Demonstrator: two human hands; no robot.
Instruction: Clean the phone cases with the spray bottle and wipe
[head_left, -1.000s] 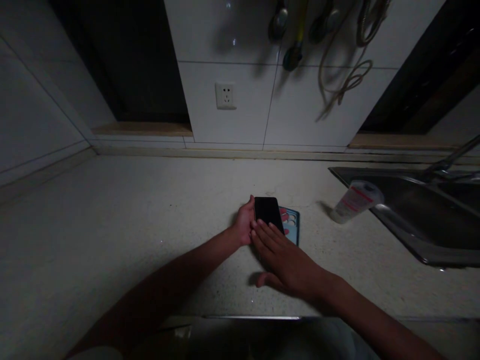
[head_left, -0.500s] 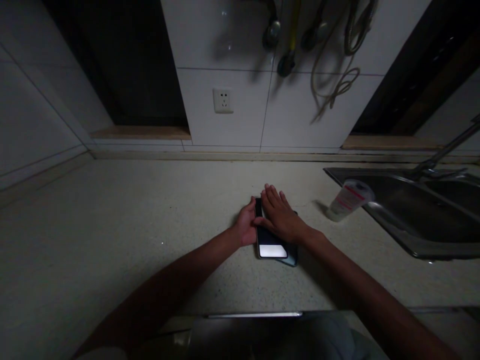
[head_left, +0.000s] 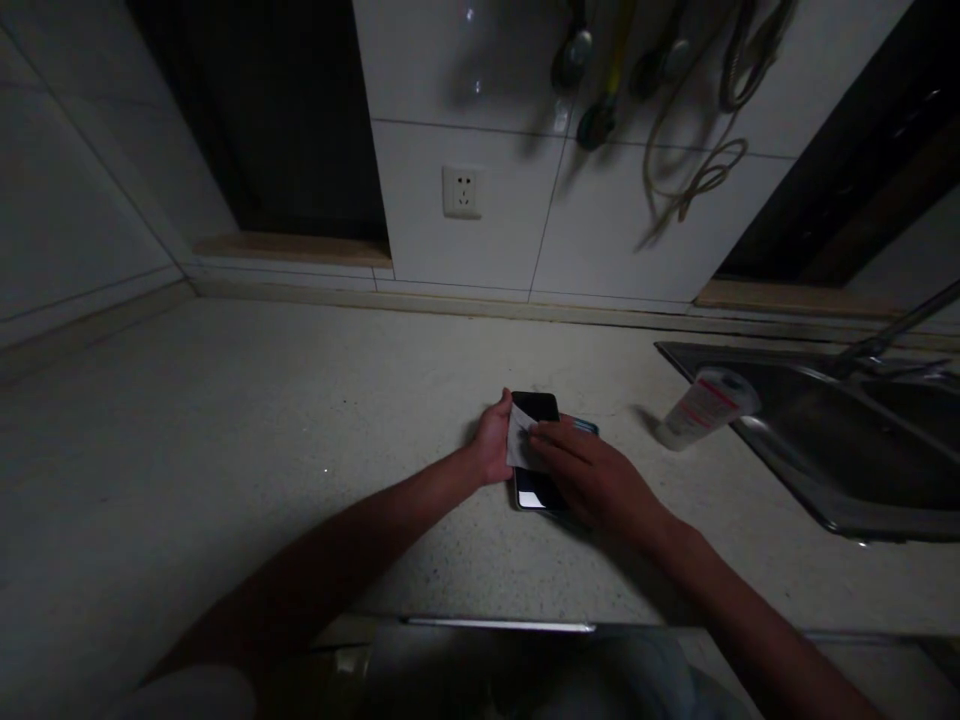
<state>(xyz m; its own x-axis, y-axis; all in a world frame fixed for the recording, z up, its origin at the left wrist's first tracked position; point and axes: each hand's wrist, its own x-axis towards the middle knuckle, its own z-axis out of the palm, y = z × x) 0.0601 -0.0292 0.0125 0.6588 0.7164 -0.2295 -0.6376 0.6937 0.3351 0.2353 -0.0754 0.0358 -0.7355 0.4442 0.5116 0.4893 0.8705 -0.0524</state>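
A smartphone [head_left: 541, 405] with a dark screen lies on the counter, and a bright reflection shows at its near end. My left hand [head_left: 492, 442] grips it along the left edge, thumb pointing away from me. A white wipe [head_left: 519, 445] covers the left middle part of the screen. The fingers of my right hand [head_left: 592, 470] are bent together and press the wipe onto the glass. Partly hidden beneath the phone and my right hand is a flat bluish object [head_left: 585, 425] with rounded corners; its kind is not clear.
To the right, a clear plastic cup [head_left: 705, 410] with red print stands beside the steel sink [head_left: 810, 500]. The pale speckled counter [head_left: 262, 400] runs along a tiled wall with a power socket [head_left: 461, 192]. Pipes and a looped cord [head_left: 709, 178] hang above.
My right hand has gone from lying flat over the phone to bent fingers lower down, pulled back toward me. The white wipe now shows. My left hand keeps its hold.
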